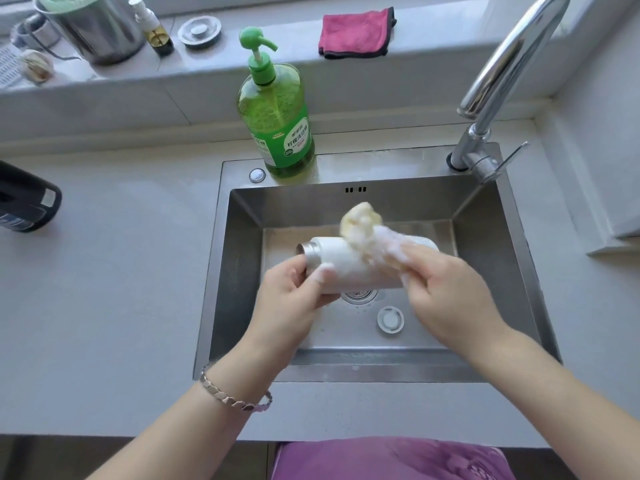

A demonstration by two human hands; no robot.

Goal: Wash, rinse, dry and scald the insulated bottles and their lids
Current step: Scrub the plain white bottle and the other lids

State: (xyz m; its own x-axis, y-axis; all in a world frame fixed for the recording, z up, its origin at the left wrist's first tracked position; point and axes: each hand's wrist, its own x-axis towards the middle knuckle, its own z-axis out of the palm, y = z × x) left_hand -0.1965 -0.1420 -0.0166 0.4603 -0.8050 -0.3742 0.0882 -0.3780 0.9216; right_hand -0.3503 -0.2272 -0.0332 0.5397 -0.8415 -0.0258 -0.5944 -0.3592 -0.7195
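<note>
The white bottle (349,268) is held level over the sink (491,237), between both hands. Its steel neck end is gripped by the left hand (294,292); a foamy yellow sponge (362,225) is clutched in the right hand (446,289) and pressed on the body. For even washing, the bottle should be rotated by the left hand while the sponge is drawn along its full length, base included. A small lid (390,319) lies in the basin just below the right hand. The bottle's interior is hidden; the right fingertips are blurred by foam; a dark bottle (24,199), far left of the left hand, is cut off.
</note>
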